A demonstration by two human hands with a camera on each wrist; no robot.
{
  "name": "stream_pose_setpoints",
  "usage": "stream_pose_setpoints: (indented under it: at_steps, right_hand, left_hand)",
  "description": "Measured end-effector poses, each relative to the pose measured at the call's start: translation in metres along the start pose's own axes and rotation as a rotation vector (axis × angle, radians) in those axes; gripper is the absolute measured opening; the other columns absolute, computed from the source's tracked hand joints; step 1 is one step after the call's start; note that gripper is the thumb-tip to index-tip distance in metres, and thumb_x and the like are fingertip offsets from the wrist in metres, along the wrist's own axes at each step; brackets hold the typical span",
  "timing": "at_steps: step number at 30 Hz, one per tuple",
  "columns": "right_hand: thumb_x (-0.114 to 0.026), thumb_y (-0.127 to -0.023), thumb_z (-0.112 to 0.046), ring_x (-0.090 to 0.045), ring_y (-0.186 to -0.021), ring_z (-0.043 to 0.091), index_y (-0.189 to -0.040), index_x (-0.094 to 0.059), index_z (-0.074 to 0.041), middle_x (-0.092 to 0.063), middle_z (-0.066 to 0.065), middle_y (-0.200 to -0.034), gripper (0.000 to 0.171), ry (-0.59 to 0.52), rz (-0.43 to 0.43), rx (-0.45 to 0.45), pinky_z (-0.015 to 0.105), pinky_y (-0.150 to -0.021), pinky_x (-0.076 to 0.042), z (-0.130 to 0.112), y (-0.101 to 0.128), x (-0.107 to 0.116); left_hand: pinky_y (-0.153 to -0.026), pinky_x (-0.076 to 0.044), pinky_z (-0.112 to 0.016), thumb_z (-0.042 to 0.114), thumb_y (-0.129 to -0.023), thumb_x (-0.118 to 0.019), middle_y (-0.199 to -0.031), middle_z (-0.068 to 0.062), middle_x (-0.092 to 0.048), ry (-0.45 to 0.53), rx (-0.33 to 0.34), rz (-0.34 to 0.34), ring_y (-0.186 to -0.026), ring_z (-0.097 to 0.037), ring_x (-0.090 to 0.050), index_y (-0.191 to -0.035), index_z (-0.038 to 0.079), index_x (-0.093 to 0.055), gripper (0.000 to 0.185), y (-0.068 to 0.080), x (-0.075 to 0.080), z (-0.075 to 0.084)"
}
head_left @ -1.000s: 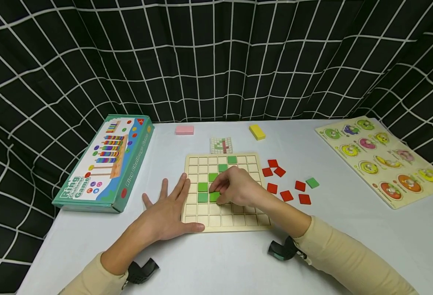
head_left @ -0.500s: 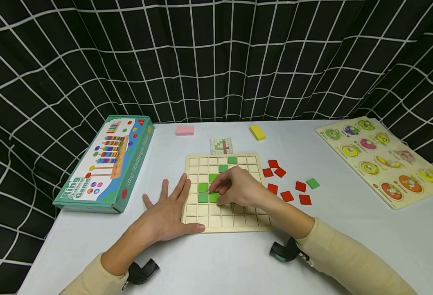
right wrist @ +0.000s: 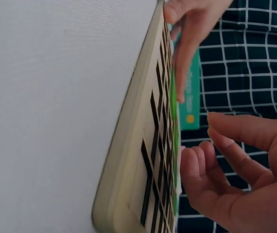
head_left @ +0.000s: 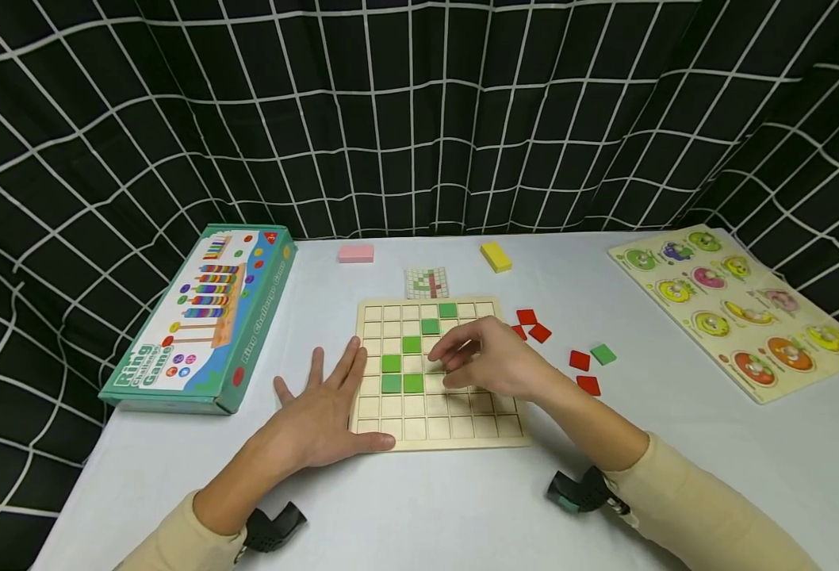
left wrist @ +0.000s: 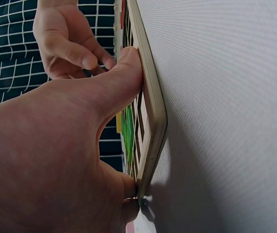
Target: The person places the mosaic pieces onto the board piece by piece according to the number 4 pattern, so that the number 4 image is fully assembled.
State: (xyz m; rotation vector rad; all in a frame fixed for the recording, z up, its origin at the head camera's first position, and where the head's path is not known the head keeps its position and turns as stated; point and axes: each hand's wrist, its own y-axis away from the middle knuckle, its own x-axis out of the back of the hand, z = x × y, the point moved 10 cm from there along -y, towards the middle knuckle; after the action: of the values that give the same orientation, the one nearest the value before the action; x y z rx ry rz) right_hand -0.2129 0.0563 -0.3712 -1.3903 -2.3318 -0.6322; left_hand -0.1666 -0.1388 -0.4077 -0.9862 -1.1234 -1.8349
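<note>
A wooden grid board [head_left: 455, 424] lies on the white table with several green tiles [head_left: 402, 384] set in a diagonal and a short row. My left hand [head_left: 323, 408] lies flat, fingers straight, against the board's left edge with its thumb on the near left corner. In the left wrist view the thumb [left wrist: 124, 73] presses on the board's rim [left wrist: 150, 116]. My right hand [head_left: 480, 361] hovers over the board's middle right with loosely curled fingers [right wrist: 226, 165] and holds nothing. Loose red tiles [head_left: 580, 359] and one green tile [head_left: 603, 354] lie right of the board.
A ring-game box [head_left: 201, 317] lies at the left. A pink block [head_left: 356, 253], a pattern card [head_left: 427, 282] and a yellow block [head_left: 496, 256] sit behind the board. An animal peg puzzle [head_left: 737, 305] lies at the far right. A black grid curtain rings the table.
My right hand has let go of the green tile in the lower row, lifted and moved right. The tile stays in its cell. The left hand has not moved.
</note>
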Motion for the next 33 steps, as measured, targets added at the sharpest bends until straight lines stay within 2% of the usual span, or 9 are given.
stream_pose_setpoints:
  at_steps: [6, 10, 13, 17, 22, 26, 33]
  right_hand:
    - [-0.083, -0.081, -0.003, -0.069, -0.092, 0.02, -0.107, -0.08, -0.01, -0.076, 0.009, -0.106, 0.027, 0.009, 0.032, -0.008, 0.036, -0.086, -0.055, 0.006, 0.01, 0.016]
    - [-0.084, -0.081, -0.004, -0.068, -0.094, 0.02, -0.11, -0.079, -0.007, -0.075, 0.013, -0.107, 0.03, 0.0, 0.051, 0.002, 0.032, -0.084, -0.054, 0.011, 0.018, 0.031]
    - [-0.084, -0.082, -0.006, -0.067, -0.096, 0.022, -0.112, -0.078, -0.005, -0.073, 0.014, -0.107, 0.031, 0.0, 0.059, -0.003, 0.029, -0.076, -0.052, 0.015, 0.023, 0.043]
    - [-0.084, -0.084, -0.009, -0.066, -0.097, 0.024, -0.113, -0.078, -0.007, -0.074, 0.013, -0.104, 0.03, 0.026, 0.067, -0.02, 0.028, -0.073, -0.051, 0.023, 0.03, 0.059]
    - [-0.083, -0.086, -0.011, -0.066, -0.1, 0.023, -0.114, -0.079, -0.01, -0.075, 0.01, -0.11, 0.028, 0.092, 0.057, -0.034, 0.029, -0.082, -0.054, 0.033, 0.038, 0.077]
    - [-0.081, -0.088, -0.01, -0.064, -0.102, 0.025, -0.116, -0.079, -0.011, -0.075, 0.01, -0.113, 0.028, 0.118, 0.053, -0.06, 0.03, -0.075, -0.055, 0.044, 0.043, 0.093]
    - [-0.08, -0.091, -0.013, -0.066, -0.105, 0.024, -0.116, -0.077, -0.009, -0.075, 0.011, -0.117, 0.026, 0.139, 0.045, -0.086, 0.031, -0.08, -0.057, 0.061, 0.049, 0.121]
  left_hand:
    - [-0.098, -0.004, -0.095, 0.077, -0.08, -0.071, -0.177, -0.002, 0.004, 0.001, -0.002, 0.006, -0.157, -0.054, 0.003, -0.169, 0.012, -0.008, 0.127, 0.0, 0.001, 0.001]
    - [-0.098, -0.004, -0.096, 0.076, -0.08, -0.072, -0.177, -0.002, 0.004, 0.0, -0.003, 0.006, -0.157, -0.054, 0.003, -0.169, 0.011, -0.008, 0.127, 0.0, 0.001, 0.001]
    - [-0.098, -0.004, -0.096, 0.076, -0.08, -0.072, -0.177, -0.002, 0.005, -0.002, -0.004, 0.007, -0.158, -0.054, 0.004, -0.169, 0.012, -0.007, 0.127, 0.0, 0.002, 0.001]
    - [-0.098, -0.005, -0.095, 0.076, -0.081, -0.072, -0.177, -0.002, 0.005, -0.007, -0.006, 0.008, -0.158, -0.053, 0.003, -0.169, 0.012, -0.007, 0.127, 0.0, 0.002, 0.001]
    - [-0.097, -0.004, -0.096, 0.076, -0.081, -0.072, -0.177, -0.002, 0.004, -0.007, -0.007, 0.006, -0.158, -0.054, 0.003, -0.169, 0.012, -0.007, 0.127, 0.0, 0.001, 0.002]
    - [-0.097, -0.004, -0.096, 0.076, -0.081, -0.072, -0.177, -0.002, 0.005, -0.003, -0.007, 0.005, -0.158, -0.054, 0.004, -0.169, 0.012, -0.007, 0.127, 0.0, 0.001, 0.002]
    - [-0.097, -0.004, -0.096, 0.077, -0.081, -0.071, -0.177, -0.001, 0.005, -0.004, -0.007, 0.006, -0.158, -0.054, 0.004, -0.169, 0.012, -0.007, 0.127, 0.0, 0.001, 0.001]
